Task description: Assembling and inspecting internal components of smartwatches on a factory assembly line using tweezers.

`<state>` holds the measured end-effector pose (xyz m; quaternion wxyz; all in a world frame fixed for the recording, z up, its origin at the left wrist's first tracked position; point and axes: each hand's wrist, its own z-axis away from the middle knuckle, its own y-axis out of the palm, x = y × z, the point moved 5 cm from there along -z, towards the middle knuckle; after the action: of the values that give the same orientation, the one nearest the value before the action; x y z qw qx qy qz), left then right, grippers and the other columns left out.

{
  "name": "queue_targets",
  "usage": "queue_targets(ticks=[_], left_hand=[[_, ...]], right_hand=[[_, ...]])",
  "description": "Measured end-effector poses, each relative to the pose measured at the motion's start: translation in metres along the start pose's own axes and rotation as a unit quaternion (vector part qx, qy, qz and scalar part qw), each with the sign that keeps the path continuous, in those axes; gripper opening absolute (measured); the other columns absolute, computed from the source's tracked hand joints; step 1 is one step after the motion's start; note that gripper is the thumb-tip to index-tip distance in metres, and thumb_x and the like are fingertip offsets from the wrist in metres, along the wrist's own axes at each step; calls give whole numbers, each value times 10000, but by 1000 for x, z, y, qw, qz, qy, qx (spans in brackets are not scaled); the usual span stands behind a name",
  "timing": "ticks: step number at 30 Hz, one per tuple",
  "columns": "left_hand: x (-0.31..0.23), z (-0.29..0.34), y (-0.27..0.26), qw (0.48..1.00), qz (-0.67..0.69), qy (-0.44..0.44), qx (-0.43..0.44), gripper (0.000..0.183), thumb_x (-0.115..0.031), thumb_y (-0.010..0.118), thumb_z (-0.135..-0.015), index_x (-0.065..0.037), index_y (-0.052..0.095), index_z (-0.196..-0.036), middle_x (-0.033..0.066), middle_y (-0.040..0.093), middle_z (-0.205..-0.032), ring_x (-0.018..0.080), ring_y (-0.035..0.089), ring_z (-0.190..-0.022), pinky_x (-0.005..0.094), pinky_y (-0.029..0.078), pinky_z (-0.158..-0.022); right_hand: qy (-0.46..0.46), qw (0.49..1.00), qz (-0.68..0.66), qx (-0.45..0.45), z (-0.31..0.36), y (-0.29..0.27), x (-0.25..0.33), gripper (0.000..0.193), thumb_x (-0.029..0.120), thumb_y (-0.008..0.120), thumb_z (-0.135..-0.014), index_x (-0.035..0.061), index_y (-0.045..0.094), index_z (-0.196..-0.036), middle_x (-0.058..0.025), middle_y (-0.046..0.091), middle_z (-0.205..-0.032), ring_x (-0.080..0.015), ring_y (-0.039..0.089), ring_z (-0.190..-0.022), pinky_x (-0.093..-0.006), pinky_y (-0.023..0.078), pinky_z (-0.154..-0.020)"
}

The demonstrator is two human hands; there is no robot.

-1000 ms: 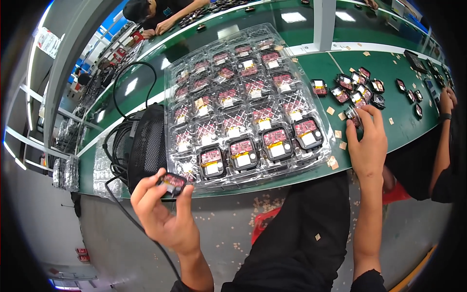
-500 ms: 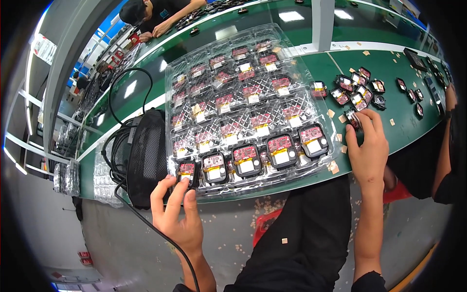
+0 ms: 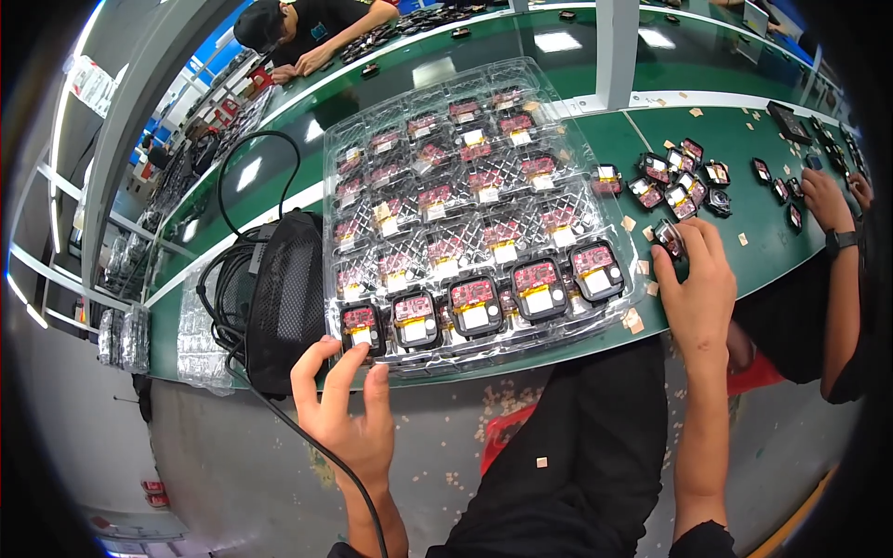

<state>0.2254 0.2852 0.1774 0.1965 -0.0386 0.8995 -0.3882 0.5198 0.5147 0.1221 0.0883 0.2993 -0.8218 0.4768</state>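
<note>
The black-cased module (image 3: 362, 325) in the near-left corner of the clear tray (image 3: 445, 355) looks light and stiff, its bare board probably fragile; its rim seems the safest hold. The left hand (image 3: 349, 426) spreads its fingers at the near edge; the right hand (image 3: 698, 302) pinches 1 loose module (image 3: 667, 240) by the green bench (image 3: 772, 253).

The right hand (image 3: 698, 293) partly hides the held unit (image 3: 667, 238). The left hand (image 3: 349, 428) covers a bit of the near edge of the corner unit (image 3: 361, 324). A cable (image 3: 302, 435) hides a strip of the left wrist (image 3: 375, 493). Both forearms (image 3: 701, 446) run off the lower edge. A leg (image 3: 586, 418) hides part of a red thing (image 3: 499, 434). Glare blurs the rear boards (image 3: 433, 149). Floor scraps (image 3: 508, 400) are too small to identify. The rim cuts off a co-worker (image 3: 840, 302).
</note>
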Motion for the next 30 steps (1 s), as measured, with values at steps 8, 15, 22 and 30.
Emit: queue_targets(ticks=[8,15,22,30], left_hand=[[-7,-22,6,987,-70,98,104,514,-295,798,-901,5,707,-1308,217,629,-1426,416,554,-1377,528,380,-1186],[1,-21,4,992,-28,92,82,486,-320,802,-901,12,730,-1247,196,666,-1346,408,617,-1281,521,410,-1158],[9,-31,6,988,-4,130,89,540,-434,758,-930,36,725,-1195,202,653,-1308,423,602,-1231,510,450,-1090],[5,-26,8,986,-29,129,100,480,-368,748,-942,24,742,-1220,195,674,-1306,439,586,-1284,533,433,-1108]], right_hand=[[-2,1000,-1,-5,0,0,-1,260,166,772,-899,50,670,-1108,-77,672,-1181,-341,719,-907,-446,557,-736],[-2,1000,-8,-3,1,1,-1,250,165,770,-903,51,671,-1102,-78,672,-1174,-337,721,-904,-447,556,-736],[-6,1000,-16,-5,0,1,-1,243,161,774,-899,52,675,-1093,-78,675,-1161,-327,723,-901,-442,556,-735],[-8,999,-35,-8,1,-5,-5,245,150,787,-877,49,678,-1072,-81,677,-1119,-319,716,-881,-427,556,-733]])
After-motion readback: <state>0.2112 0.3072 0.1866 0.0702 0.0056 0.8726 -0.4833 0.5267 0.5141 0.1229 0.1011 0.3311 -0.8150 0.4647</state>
